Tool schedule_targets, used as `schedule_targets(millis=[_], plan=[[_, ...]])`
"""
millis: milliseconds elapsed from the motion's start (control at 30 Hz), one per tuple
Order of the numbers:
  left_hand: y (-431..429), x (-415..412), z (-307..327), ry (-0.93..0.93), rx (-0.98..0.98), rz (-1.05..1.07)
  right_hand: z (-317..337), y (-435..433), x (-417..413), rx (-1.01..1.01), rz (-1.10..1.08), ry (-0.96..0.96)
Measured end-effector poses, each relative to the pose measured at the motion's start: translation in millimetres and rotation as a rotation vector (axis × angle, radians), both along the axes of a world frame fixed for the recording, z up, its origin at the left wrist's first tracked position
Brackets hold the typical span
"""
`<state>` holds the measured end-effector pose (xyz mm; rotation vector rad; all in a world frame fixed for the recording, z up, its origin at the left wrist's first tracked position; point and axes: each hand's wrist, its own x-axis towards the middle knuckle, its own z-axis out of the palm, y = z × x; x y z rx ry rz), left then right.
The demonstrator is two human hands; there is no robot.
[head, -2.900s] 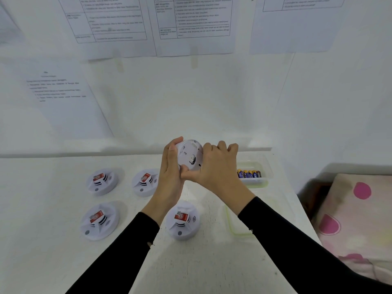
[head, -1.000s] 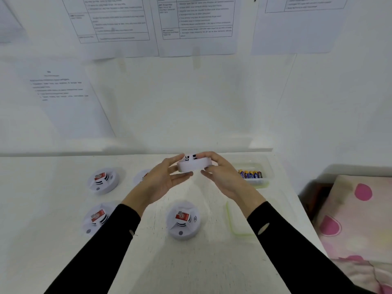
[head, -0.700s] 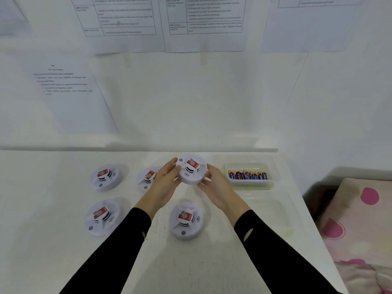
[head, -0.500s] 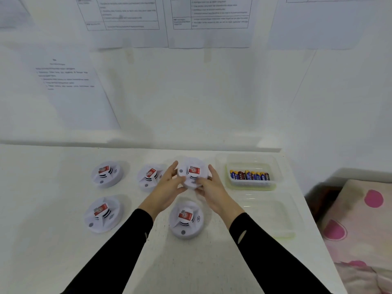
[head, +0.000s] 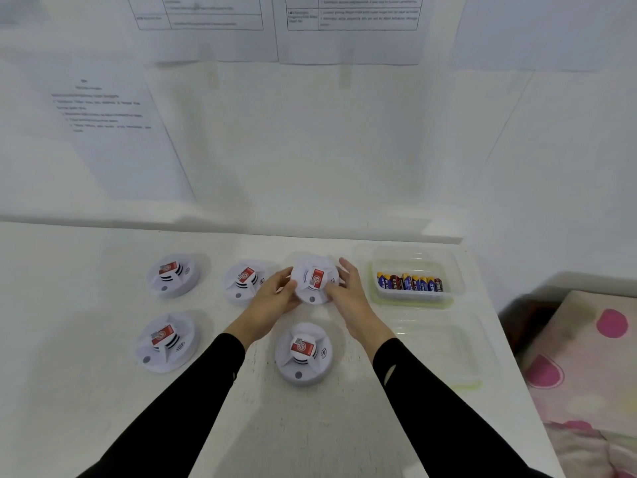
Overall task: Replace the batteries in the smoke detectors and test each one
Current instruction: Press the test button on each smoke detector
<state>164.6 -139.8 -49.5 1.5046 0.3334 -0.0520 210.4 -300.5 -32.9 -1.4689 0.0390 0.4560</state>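
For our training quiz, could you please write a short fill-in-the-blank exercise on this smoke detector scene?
1. The left hand and right hand both touch one smoke detector with a ____ label.
2. Counting it, the table bears ____ detectors.
3. The batteries lie in a clear plastic container to its ____.
Missing words: red, five, right.

A white surface carries five smoke detectors, three behind and two in front, the rightmost detector near a clear tub of batteries; a clear tray lies just in front of the tub.
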Motion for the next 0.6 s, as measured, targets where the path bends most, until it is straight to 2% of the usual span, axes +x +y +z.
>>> schedule_targets(millis=[200, 367, 600], plan=[[0.7, -7.2, -8.2, -0.074, -0.005, -0.019, -11.3, -4.5, 4.7, -0.04, 0.069, 0.002], [10.7, -8.0, -13.7, -0.108, 0.118, -0.036, -13.5, 1.2, 0.5, -0.075, 0.056, -0.057], [18.9, -4.8, -20.7, -0.126, 0.168, -0.119, -13.4, -2.0, -7.7, -0.065, 0.057, -0.073]])
